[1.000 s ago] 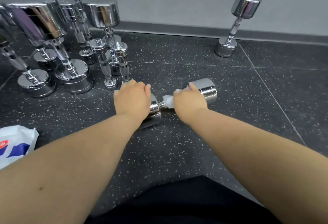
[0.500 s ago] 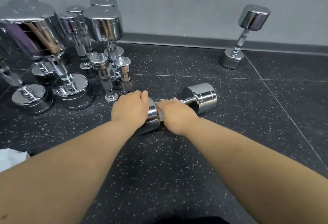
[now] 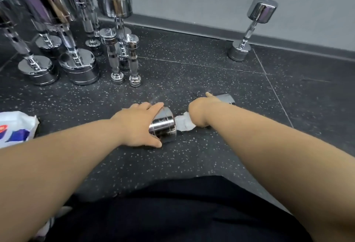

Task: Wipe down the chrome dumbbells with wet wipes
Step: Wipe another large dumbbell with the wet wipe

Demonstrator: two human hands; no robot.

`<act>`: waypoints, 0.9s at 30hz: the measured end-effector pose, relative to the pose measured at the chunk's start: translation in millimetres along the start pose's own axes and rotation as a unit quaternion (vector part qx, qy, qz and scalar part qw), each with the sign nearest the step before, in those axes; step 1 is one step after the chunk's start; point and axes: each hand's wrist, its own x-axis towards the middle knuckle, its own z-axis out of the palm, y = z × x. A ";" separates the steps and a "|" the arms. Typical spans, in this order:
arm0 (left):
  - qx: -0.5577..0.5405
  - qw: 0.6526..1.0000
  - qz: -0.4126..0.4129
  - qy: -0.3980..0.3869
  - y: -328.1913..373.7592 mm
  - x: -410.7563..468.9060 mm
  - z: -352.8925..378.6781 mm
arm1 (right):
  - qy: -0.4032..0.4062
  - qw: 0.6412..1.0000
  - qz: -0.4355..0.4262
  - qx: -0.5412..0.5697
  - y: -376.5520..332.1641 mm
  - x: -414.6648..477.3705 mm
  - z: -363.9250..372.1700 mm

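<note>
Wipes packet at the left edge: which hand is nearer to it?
Left. The left hand grips the dumbbell, right of the wipes packet; the right hand, gripping the wet wipe, is farther right.

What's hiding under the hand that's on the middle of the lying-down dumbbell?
A white wet wipe pokes out from under the right hand, beside the near head of the dumbbell. The bar there is covered by wipe and hand, so it can't be seen.
</note>
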 end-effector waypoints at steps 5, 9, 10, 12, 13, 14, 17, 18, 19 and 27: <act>0.069 0.997 0.016 0.010 36.5 -16.4 20.6 | -0.036 0.985 -0.106 0.129 -10.0 -28.7 18.7; 0.098 0.994 0.022 0.039 46.1 -22.8 35.3 | -0.026 0.989 -0.055 0.134 15.2 -29.8 13.3; 0.077 0.997 0.014 0.028 44.7 -21.8 32.8 | -0.002 0.991 -0.031 0.133 20.6 -26.9 12.3; 0.029 1.000 -0.003 -0.005 39.6 -17.3 23.8 | 0.089 0.987 0.025 0.130 25.2 -22.3 14.0; 0.011 1.000 -0.010 -0.019 37.4 -15.3 19.3 | 0.144 0.977 0.052 0.147 25.7 -21.2 16.6; -0.003 1.000 -0.015 -0.027 35.6 -13.4 16.3 | 0.186 0.965 0.074 0.171 26.2 -19.6 18.8; -0.034 0.998 -0.024 -0.038 31.5 -8.5 11.1 | 0.260 0.935 0.069 0.231 27.6 -13.5 20.7; -0.043 0.998 -0.024 -0.041 30.9 -7.1 10.3 | 0.258 0.930 0.052 0.255 27.6 -11.6 21.5; -0.049 0.998 -0.024 -0.043 29.9 -5.5 10.1 | 0.229 0.929 0.025 0.289 25.1 -11.3 23.4; -0.083 0.995 -0.023 -0.042 22.5 2.7 10.9 | 0.071 0.956 -0.054 0.280 29.2 -12.7 17.8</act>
